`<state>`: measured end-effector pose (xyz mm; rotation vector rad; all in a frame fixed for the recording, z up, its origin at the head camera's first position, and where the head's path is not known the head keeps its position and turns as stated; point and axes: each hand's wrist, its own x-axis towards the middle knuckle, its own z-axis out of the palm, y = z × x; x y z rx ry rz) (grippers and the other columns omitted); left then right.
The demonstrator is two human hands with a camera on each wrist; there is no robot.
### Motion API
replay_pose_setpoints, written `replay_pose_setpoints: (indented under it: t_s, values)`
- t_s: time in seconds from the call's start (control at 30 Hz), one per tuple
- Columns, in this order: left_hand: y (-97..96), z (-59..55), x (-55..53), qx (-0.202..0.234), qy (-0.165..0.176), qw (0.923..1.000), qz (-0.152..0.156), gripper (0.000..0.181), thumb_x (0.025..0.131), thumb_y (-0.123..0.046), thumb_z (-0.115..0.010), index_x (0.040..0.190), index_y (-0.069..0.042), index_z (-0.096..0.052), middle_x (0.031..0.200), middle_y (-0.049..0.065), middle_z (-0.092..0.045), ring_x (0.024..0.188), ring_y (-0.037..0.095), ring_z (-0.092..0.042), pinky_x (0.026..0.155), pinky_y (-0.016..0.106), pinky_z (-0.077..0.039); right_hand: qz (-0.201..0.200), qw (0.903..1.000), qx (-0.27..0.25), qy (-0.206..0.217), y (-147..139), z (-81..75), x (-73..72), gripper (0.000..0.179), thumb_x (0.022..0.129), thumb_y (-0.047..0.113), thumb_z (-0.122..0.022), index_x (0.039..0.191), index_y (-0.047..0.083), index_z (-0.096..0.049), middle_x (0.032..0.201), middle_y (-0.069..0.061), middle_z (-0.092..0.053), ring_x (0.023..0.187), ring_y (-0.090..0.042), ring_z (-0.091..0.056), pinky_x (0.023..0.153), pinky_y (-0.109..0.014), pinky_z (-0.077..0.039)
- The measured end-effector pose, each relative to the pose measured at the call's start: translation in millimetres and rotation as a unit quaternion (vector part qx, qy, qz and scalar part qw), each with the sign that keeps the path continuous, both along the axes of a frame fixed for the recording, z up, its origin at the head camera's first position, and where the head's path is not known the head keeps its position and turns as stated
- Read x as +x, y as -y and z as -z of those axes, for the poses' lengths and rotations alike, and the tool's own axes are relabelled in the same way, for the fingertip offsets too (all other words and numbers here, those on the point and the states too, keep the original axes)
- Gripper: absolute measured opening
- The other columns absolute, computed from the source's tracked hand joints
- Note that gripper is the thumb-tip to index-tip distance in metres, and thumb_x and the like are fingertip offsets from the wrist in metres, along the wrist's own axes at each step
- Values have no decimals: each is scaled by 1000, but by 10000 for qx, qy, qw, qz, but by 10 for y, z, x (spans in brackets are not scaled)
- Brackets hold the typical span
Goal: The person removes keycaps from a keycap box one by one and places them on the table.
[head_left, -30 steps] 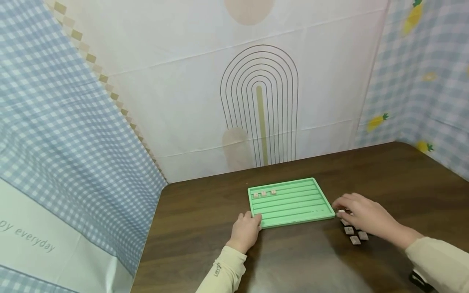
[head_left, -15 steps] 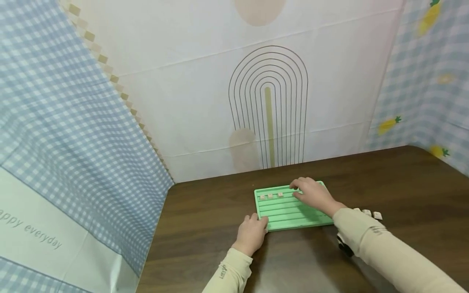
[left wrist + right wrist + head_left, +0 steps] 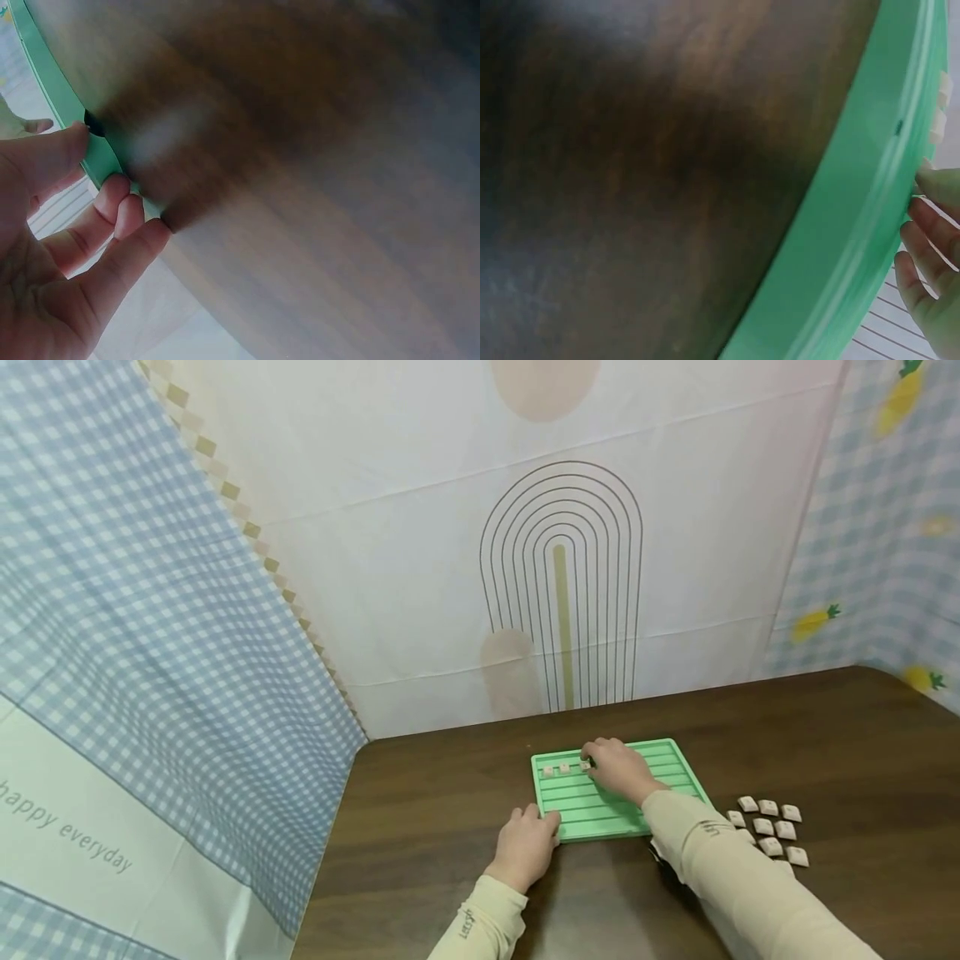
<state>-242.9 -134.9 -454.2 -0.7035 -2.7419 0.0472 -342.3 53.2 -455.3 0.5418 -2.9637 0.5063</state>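
Observation:
A green ridged tray lies on the brown table. My left hand holds its near left corner; in the left wrist view the thumb and fingers bend about the tray edge. Three small white keycaps, among them the leftmost keycap, sit along the back row. Over that row, my right hand pinches a small piece, seemingly another keycap, right beside the third keycap. Fingers mostly hide the pinched piece. In the right wrist view, the thumb and index fingertip of the right hand meet at the tray.
Several loose keycaps lie on the table to the right of the tray, some partly behind the right sleeve. A patterned cloth hangs behind the table's back edge, with checked cloth on both sides.
My right hand has moved left from the loose keycaps to the tray's back row, beside the third keycap. The left hand has stayed at the tray corner. The head view has shifted slightly.

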Motion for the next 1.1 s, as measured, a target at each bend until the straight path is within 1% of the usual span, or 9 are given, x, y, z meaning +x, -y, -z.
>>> replay_pose_setpoints:
  t_s: [0.13, 0.23, 0.4, 0.53, 0.67, 0.73, 0.83, 1.0, 1.1]
  values:
    - [-15, 14, 0, 8, -76, 10000, 34, 17, 80, -28, -70, 83, -18, -57, 79, 4, -58, 63, 18, -49, 50, 25, -42, 59, 9998, 83, -149, -10, 22, 11, 16, 86, 17, -64, 100, 9, -66, 97, -8, -63, 92, -27, -59, 72, -40, -51]
    - [-24, 21, 2, -36, -85, 9999, 45, 17, 80, -28, -70, 83, -18, -57, 79, 4, -58, 63, 18, -49, 50, 25, -43, 85, 9998, 93, -177, -15, 34, 16, 16, 86, 18, -64, 99, 9, -66, 96, -7, -64, 90, -27, -59, 72, -40, -51]
    - [-44, 24, 12, -2, -33, 10000, 31, 17, 79, -28, -71, 84, -18, -57, 79, 5, -58, 63, 18, -49, 50, 25, -43, 145, 9997, 93, -144, -18, 55, 24, 16, 87, 19, -64, 99, 10, -66, 97, -7, -63, 90, -26, -58, 70, -39, -50]
    - [-54, 41, 35, -5, 17, 10000, 36, 17, 79, -27, -71, 84, -18, -57, 79, 5, -58, 64, 19, -50, 52, 25, -43, 166, 9997, 51, -160, -15, 82, 44, 15, 87, 20, -63, 99, 10, -65, 97, -6, -63, 89, -24, -57, 66, -36, -50]
    - [-52, 78, 58, -23, 76, 10000, 51, 17, 80, -27, -70, 84, -17, -57, 78, 5, -58, 64, 19, -50, 53, 25, -44, 56, 9996, -58, -269, -26, 78, 83, 12, 88, 19, -62, 96, 10, -64, 93, -4, -62, 85, -21, -57, 63, -33, -49]
    - [-48, 92, 58, 0, 60, 10000, 57, 18, 80, -27, -70, 83, -17, -56, 78, 5, -57, 64, 19, -49, 52, 25, -43, -32, 9991, -120, -409, -46, 40, 111, 9, 88, 18, -62, 94, 11, -64, 91, -4, -62, 84, -20, -56, 64, -33, -49]
    - [-40, 84, 51, 41, 17, 9999, 97, 18, 80, -26, -70, 83, -17, -55, 78, 5, -57, 63, 19, -48, 51, 24, -43, -215, 9971, -128, -724, -111, -64, 174, 7, 87, 15, -64, 91, 11, -62, 89, -3, -61, 82, -20, -55, 64, -33, -48]
    - [-1, 16, 32, 60, -39, 9999, 93, 17, 80, -25, -71, 82, -17, -56, 77, 4, -57, 62, 18, -48, 52, 24, -43, -545, 9910, 67, -1217, -263, -265, 320, 8, 84, 12, -66, 92, 10, -63, 87, -2, -61, 80, -19, -55, 64, -31, -47]
    - [17, -18, 12, 96, -62, 9999, 104, 16, 80, -24, -71, 83, -17, -56, 78, 4, -57, 63, 18, -49, 53, 25, -44, -576, 9894, 148, -1327, -385, -357, 425, 11, 84, 13, -66, 95, 10, -66, 89, -2, -63, 82, -20, -56, 68, -34, -48]
